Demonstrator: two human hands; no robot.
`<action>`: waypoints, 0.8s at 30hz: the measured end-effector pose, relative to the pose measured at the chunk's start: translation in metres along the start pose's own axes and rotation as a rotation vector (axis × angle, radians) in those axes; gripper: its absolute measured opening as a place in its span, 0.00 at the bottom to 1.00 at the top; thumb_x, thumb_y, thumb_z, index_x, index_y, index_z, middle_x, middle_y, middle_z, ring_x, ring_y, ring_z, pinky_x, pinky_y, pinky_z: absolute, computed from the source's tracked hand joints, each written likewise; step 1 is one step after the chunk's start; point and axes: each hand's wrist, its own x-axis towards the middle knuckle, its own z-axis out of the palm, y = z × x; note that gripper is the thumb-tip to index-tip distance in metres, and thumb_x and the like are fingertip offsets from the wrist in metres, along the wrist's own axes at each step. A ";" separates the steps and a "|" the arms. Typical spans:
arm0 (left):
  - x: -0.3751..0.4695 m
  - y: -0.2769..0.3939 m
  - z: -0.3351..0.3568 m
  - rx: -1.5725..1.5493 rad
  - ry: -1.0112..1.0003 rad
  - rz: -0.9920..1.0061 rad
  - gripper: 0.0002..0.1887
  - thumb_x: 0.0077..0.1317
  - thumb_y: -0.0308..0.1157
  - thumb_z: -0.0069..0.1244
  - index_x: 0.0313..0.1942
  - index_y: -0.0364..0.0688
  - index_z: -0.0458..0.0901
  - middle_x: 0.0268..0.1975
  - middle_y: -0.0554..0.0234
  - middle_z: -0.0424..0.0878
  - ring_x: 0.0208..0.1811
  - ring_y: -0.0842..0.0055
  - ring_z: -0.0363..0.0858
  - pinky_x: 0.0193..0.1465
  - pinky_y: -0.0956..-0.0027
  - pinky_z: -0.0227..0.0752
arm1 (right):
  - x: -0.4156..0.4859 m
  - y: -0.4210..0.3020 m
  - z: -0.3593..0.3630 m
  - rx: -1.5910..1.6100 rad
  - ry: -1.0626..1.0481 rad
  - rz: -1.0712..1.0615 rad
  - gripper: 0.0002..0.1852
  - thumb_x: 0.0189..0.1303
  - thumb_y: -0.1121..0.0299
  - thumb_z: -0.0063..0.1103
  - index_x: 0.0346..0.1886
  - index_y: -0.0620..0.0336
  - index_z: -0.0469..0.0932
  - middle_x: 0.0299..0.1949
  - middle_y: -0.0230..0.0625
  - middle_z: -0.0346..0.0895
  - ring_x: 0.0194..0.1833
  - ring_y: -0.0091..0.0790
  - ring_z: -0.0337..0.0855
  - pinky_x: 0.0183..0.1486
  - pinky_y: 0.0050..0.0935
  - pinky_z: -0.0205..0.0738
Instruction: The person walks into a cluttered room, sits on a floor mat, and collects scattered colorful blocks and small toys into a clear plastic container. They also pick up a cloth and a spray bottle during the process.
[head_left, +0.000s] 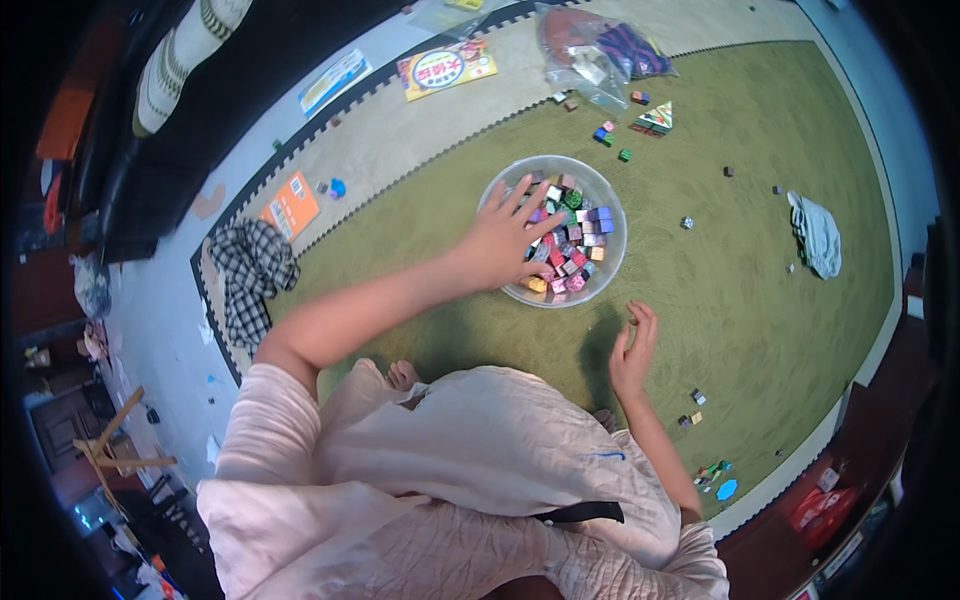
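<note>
A round clear plastic tub (620, 259) stands on the green mat, filled with a heap of small coloured cubes (576, 234). Over its left side my left hand (504, 238) is spread, palm down, fingers apart. Whether the fingertips touch the cubes cannot be told; the hand hides part of the heap and the left rim. My right hand (634, 351) hovers to the lower right of the tub, fingers loosely bent, nothing visible in it. Purple-blue cubes (602, 219) lie at the heap's right, a yellow one (535, 284) near the front rim.
Loose cubes (687, 223) are scattered over the green mat (750, 315). A small pyramid (655, 120) and a clear plastic bag (600, 56) lie beyond the tub. Checked cloth (251, 277), an orange booklet (289, 206) and a yellow book (448, 69) are leftward; pale cloth (816, 236) lies right.
</note>
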 end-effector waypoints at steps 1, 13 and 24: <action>-0.001 0.003 0.002 0.053 -0.002 0.005 0.45 0.74 0.64 0.51 0.84 0.52 0.61 0.89 0.43 0.48 0.90 0.49 0.42 0.89 0.43 0.40 | 0.004 0.001 0.003 0.024 0.009 0.044 0.20 0.72 0.82 0.52 0.66 0.67 0.75 0.67 0.53 0.73 0.68 0.58 0.75 0.71 0.48 0.72; 0.047 -0.011 0.037 0.013 0.103 0.093 0.44 0.78 0.60 0.48 0.82 0.39 0.60 0.86 0.44 0.54 0.90 0.56 0.45 0.90 0.46 0.37 | 0.088 0.002 0.037 0.029 0.110 -0.007 0.27 0.75 0.77 0.51 0.76 0.65 0.67 0.75 0.55 0.68 0.77 0.59 0.67 0.81 0.51 0.59; 0.212 -0.178 0.030 -0.933 0.177 -0.238 0.26 0.75 0.45 0.59 0.66 0.37 0.81 0.63 0.45 0.85 0.69 0.56 0.81 0.75 0.54 0.70 | 0.134 0.137 0.056 -0.428 0.333 0.187 0.33 0.75 0.73 0.51 0.81 0.70 0.61 0.84 0.55 0.58 0.85 0.57 0.56 0.86 0.56 0.49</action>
